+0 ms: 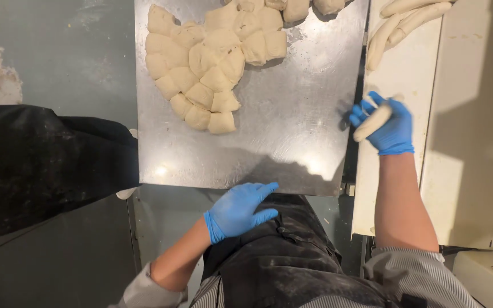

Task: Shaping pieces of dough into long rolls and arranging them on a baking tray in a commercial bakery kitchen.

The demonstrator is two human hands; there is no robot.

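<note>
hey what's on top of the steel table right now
A cluster of cut dough pieces lies on the far part of the steel table; more pieces run off the top edge. The near part is bare metal. What lies beneath the cluster is hidden.

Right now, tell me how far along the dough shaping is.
Done: a few rolled dough sticks lie on the white board at the right. In hand: the right hand holds one more rolled piece over that board; the left hand hangs empty near the steel table edge. Left: a big cluster of cut dough pieces waits on the table.
</note>
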